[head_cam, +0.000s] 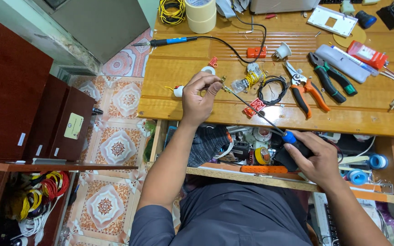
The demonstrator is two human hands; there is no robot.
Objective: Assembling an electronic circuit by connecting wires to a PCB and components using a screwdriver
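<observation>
While my left hand [199,98] pinches a small brass part [223,82] above the desk [183,68], my right hand [313,157] grips a screwdriver [292,139]. Its tip meets the part.

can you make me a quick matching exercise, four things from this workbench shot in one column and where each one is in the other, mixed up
Things:
1. screwdriver
2. small brass part
3. soldering iron
4. orange-handled pliers

Places:
A. lying on the wooden bench top, near its far left edge
B. pinched in the fingers of the left hand
C. lying on the bench to the right of a black wire coil
D. gripped by its handle in the right hand, tip reaching toward the left hand

Pairs: 1-D, 2-B, 3-A, 4-C
</observation>
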